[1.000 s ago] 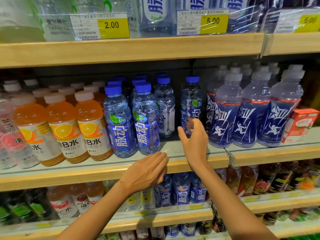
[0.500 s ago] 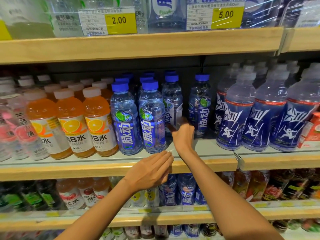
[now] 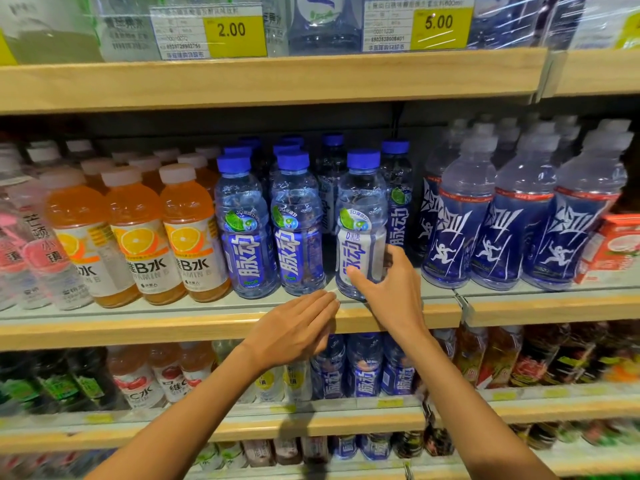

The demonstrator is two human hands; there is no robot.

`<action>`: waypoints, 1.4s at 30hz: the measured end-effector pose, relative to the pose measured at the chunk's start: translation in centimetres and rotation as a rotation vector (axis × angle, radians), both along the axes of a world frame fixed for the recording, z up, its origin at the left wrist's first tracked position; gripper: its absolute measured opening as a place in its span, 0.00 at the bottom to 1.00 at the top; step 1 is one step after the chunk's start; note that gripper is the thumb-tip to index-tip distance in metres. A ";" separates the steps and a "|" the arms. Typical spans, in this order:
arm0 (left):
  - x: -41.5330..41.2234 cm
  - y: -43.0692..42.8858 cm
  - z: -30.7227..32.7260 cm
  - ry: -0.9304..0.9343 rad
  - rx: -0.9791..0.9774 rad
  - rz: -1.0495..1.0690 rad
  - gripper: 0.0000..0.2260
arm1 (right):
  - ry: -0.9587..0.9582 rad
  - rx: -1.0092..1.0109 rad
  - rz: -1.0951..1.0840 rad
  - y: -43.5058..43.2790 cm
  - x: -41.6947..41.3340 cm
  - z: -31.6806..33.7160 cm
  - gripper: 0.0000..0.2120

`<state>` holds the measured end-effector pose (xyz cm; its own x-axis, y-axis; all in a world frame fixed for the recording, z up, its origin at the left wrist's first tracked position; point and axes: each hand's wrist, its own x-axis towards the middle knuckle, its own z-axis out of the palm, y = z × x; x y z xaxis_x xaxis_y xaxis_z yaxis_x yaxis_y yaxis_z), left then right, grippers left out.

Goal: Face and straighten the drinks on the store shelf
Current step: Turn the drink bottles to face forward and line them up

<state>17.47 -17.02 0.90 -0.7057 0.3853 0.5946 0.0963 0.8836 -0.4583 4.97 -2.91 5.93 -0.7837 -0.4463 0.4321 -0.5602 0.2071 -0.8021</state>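
The middle shelf (image 3: 207, 327) looks mostly faced. At its right the tall blue bottles (image 3: 460, 230) stand upright in a close front row, labels forward. At its left the orange bottles (image 3: 135, 237) are lined up the same way, orange-slice labels out. Between those groups, two blue-capped bottles (image 3: 244, 233) stand side by side at the front with their blue labels squared to the aisle.

The bottle in hand (image 3: 360, 209) is the step under way. It stands upright just beside that pair, near the front lip, but it shows a white panel of its label instead of the blue face its neighbours show, so it likely needs a further turn. Another blue-capped bottle (image 3: 398, 202) sits behind it and further back, so that column probably needs pulling forward too.

The right hand (image 3: 391, 289) grasps the bottle low on its label, thumb across the front and fingers wrapped round the right side. The left hand (image 3: 294, 327) is flat, fingers straight and together, holding nothing; its fingertips reach the shelf lip, though contact is hard to judge from this angle.

A red carton (image 3: 620, 247) at the far right, beside the tall bottles, seems out of place and may be left to sort
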 end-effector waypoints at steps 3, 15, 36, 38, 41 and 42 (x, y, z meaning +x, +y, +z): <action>-0.1 0.3 0.1 -0.002 0.025 0.020 0.17 | -0.130 -0.037 0.090 -0.8 -0.1 0.3 0.32; 1.7 2.5 3.1 -0.099 0.542 0.129 0.11 | -0.102 -0.157 0.077 0.1 0.2 1.0 0.25; 0.1 7.6 14.6 0.194 1.917 -0.304 0.05 | -0.323 -0.193 0.592 3.8 6.9 1.6 0.32; 0.4 7.0 15.0 0.011 2.064 -0.431 0.06 | -0.579 -0.227 0.761 4.2 6.0 1.8 0.45; 0.4 6.7 15.5 -0.292 2.252 -0.749 0.18 | -0.874 -0.200 1.006 4.5 5.2 1.4 0.56; 0.3 6.6 15.6 -0.358 2.281 -0.857 0.24 | -0.887 -0.207 1.125 4.5 5.2 1.4 0.51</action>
